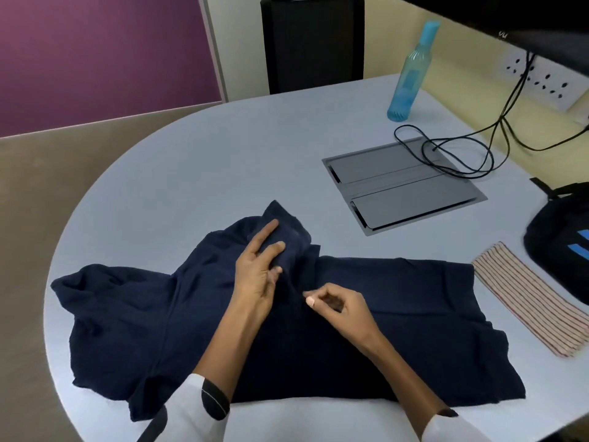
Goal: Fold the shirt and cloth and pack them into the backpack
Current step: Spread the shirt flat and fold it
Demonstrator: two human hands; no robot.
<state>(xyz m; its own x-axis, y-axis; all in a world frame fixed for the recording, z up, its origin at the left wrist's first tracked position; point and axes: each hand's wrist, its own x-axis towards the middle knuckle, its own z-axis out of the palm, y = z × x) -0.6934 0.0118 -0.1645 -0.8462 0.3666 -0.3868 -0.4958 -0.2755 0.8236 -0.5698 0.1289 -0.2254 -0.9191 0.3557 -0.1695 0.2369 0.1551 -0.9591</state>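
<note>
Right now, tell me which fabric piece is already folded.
The striped cloth, a neat flat strip beside the backpack. The navy shirt lies spread and rumpled under both hands.

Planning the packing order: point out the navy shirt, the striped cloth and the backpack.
navy shirt (398, 301): head view, flat right half.
striped cloth (529, 298): head view, middle of the stripes.
backpack (554, 237): head view, black front panel.

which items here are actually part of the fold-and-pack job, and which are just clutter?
Job: navy shirt, held by left hand and right hand; striped cloth; black backpack.

Lying about: blue water bottle, black cables, grey cable hatch, black chair.
</note>
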